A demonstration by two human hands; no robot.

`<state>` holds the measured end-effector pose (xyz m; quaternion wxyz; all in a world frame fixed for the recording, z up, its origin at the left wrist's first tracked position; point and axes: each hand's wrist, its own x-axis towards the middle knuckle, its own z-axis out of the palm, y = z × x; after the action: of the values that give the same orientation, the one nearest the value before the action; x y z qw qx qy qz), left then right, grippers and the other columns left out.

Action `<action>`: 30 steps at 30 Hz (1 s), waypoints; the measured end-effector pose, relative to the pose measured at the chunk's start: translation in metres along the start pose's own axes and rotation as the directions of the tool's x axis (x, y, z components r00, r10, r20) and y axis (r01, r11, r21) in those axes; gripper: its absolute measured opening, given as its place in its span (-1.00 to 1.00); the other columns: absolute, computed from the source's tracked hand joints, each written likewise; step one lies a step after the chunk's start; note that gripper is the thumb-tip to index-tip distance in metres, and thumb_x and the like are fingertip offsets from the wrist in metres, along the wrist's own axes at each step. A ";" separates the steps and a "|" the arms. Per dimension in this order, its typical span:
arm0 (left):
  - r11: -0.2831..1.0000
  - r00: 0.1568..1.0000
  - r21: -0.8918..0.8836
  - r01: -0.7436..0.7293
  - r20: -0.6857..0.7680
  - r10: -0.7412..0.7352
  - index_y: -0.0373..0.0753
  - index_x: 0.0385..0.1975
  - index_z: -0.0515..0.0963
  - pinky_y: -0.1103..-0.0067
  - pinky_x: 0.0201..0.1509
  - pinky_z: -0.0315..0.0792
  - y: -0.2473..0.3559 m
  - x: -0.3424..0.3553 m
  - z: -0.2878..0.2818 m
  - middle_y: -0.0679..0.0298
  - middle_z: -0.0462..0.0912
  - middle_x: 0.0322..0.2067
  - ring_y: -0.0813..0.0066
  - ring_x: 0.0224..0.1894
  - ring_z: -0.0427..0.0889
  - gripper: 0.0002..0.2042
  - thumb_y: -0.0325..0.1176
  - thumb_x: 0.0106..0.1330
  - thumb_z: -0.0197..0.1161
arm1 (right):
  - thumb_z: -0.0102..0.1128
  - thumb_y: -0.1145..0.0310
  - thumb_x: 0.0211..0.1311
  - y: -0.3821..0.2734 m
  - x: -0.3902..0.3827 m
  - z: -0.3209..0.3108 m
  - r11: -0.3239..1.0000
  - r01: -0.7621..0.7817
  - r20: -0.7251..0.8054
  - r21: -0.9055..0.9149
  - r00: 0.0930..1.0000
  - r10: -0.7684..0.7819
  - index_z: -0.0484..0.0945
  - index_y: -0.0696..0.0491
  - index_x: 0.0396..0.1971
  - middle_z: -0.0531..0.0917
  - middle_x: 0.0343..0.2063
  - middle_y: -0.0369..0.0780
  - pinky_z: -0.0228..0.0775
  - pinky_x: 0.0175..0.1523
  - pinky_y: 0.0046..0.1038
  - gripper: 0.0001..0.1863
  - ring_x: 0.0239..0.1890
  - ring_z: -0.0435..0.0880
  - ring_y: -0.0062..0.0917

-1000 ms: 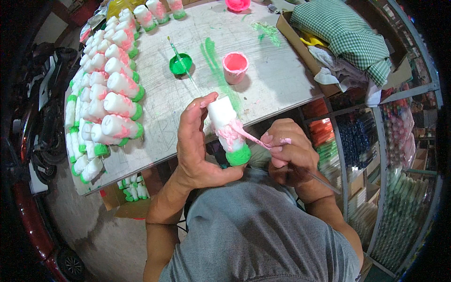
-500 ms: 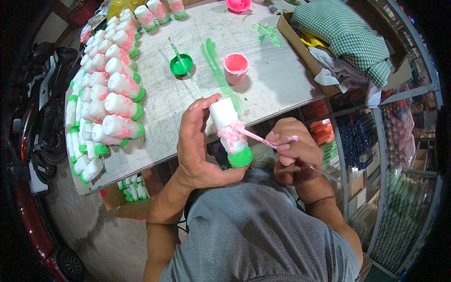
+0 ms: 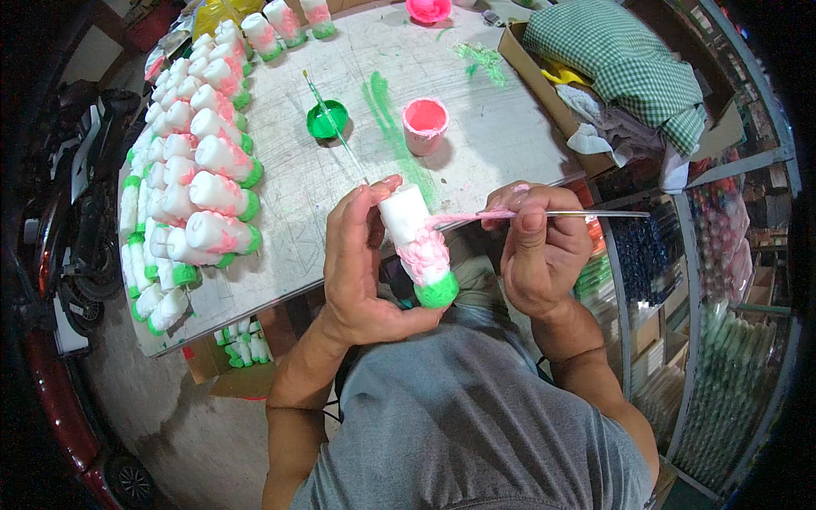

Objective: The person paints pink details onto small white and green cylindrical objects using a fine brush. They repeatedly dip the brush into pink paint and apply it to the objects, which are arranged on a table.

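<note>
My left hand [image 3: 353,272] holds a white candle [image 3: 403,214] by its two ends, fingers at the plain top and thumb under the green base. Its middle carries raised shapes daubed in pink. In my right hand [image 3: 544,251] a thin paintbrush [image 3: 595,213] lies almost level, gripped near its pink-smeared front part. The brush tip touches the candle's right side, just above the pink band. Beyond my hands stand a pink paint cup [image 3: 425,127] and a green paint dish [image 3: 328,121] with a second paintbrush [image 3: 314,88] resting across it.
Rows of painted candles [image 3: 219,194] fill the table's left side. The table [image 3: 263,289] has green smears. At the right, a cardboard box [image 3: 544,98] holds checked cloth and rags. An open box [image 3: 204,361] of candles sits below the table, and shelves [image 3: 693,255] with packed goods stand right.
My right hand has turned and risen slightly, swinging the brush from a downward slant to nearly level. The brush tip moved a little up the candle. My left hand keeps its hold.
</note>
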<state>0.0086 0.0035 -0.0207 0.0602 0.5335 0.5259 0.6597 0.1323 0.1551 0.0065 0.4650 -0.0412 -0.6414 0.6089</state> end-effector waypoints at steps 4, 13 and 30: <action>0.999 1.000 -0.022 0.028 0.016 -0.027 -0.43 0.45 -0.09 0.22 0.49 0.23 0.001 0.002 -0.002 0.00 0.11 0.34 0.02 0.44 0.23 0.21 -0.50 -0.26 0.63 | 0.11 0.39 0.49 -0.001 -0.002 -0.005 0.993 0.013 -0.022 0.119 1.000 -0.011 0.46 0.21 -0.17 0.65 -0.32 -0.12 0.53 -0.17 -0.48 -0.83 -0.32 0.62 -0.53; 0.996 1.000 -0.087 -0.011 -0.005 0.011 -0.41 0.46 -0.09 0.20 0.49 0.21 -0.006 -0.003 0.002 0.05 0.14 0.34 0.00 0.44 0.24 0.23 -0.50 -0.29 0.63 | 0.07 0.33 0.51 -0.007 0.000 -0.005 0.986 -0.004 -0.001 -0.165 1.000 0.004 0.39 0.18 -0.17 0.58 -0.38 -0.11 0.43 -0.24 -0.48 -0.80 -0.38 0.52 -0.51; 0.994 1.000 -0.110 -0.017 0.020 0.019 -0.39 0.45 -0.09 0.23 0.43 0.29 -0.008 -0.003 0.002 0.02 0.21 0.31 0.03 0.41 0.28 0.24 -0.49 -0.29 0.65 | 0.09 0.35 0.51 -0.003 0.001 -0.004 0.983 -0.135 -0.032 0.128 0.990 0.140 0.46 0.20 -0.18 0.64 -0.33 -0.16 0.48 -0.20 -0.55 -0.82 -0.34 0.58 -0.61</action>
<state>0.0077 0.0065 -0.0294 0.0891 0.5411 0.4834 0.6824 0.1365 0.1579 0.0090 0.4364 -0.0686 -0.5880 0.6776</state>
